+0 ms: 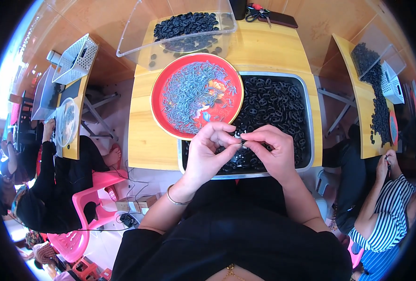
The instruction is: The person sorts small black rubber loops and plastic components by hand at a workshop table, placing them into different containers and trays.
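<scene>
My left hand (213, 152) and my right hand (274, 151) meet over the near part of a metal tray (306, 107). Thumbs and forefingers of both pinch a small dark piece between them; the fingertips hide most of it, so its exact shape cannot be made out. Many black oval pieces with holes (276, 100) fill the tray below. Overlapping the tray's left side is a round red plate (157, 100) with a gold rim and a flower pattern. Scattered over it lie many slim grey-blue pins or screws (184, 98).
Behind the plate, a clear plastic bin (137, 44) holds more black pieces. Scissors (259, 13) and a dark flat case (283, 19) lie at the table's back edge. People work at side tables left and right. A pink chair (84, 206) stands at lower left.
</scene>
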Action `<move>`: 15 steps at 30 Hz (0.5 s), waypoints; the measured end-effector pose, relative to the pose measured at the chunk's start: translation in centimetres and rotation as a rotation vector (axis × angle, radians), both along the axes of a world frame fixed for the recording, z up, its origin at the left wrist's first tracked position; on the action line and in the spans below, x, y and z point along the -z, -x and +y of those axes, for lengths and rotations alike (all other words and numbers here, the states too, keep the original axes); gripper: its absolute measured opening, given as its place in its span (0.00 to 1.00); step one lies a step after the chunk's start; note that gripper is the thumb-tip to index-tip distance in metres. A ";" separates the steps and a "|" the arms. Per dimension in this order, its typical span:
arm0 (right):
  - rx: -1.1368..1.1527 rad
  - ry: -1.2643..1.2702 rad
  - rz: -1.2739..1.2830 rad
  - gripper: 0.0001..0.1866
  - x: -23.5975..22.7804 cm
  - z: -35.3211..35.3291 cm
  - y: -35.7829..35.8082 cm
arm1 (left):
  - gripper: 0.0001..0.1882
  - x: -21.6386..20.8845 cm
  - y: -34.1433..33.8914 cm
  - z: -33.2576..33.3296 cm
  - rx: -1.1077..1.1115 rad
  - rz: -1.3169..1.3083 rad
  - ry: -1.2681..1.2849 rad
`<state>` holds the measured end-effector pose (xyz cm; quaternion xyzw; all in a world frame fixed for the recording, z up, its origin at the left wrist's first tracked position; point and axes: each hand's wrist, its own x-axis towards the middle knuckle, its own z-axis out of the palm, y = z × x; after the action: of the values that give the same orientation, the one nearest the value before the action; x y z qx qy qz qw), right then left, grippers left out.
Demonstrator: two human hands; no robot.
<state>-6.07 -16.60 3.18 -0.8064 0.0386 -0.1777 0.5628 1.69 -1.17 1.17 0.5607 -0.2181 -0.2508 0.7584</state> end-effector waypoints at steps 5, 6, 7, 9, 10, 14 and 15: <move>0.016 -0.112 0.014 0.11 0.5 0.0 0.0 | 0.18 -0.3 -0.1 -0.1 0.021 0.027 0.002; 0.017 -0.111 0.013 0.11 0.5 0.0 0.1 | 0.18 -0.3 -0.1 -0.1 0.029 0.033 -0.001; 0.017 -0.110 0.012 0.11 0.4 0.0 0.2 | 0.18 -0.3 -0.1 -0.1 0.029 0.032 -0.001; 0.012 -0.075 0.010 0.10 0.2 0.0 0.2 | 0.19 -0.1 -0.1 -0.1 0.039 0.027 0.004; 0.008 -0.039 0.009 0.10 0.2 0.0 0.1 | 0.19 -0.1 -0.1 0.0 0.040 0.026 0.005; -0.001 -0.010 -0.001 0.10 0.2 -0.1 0.1 | 0.20 -0.1 -0.1 0.0 0.048 0.038 0.000; 0.006 -0.040 -0.006 0.10 0.4 -0.1 0.1 | 0.20 -0.1 -0.2 -0.1 0.052 0.050 0.002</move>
<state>-6.22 -16.67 2.80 -0.7943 0.0431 -0.1809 0.5783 1.85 -1.23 1.32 0.5475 -0.2140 -0.2841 0.7574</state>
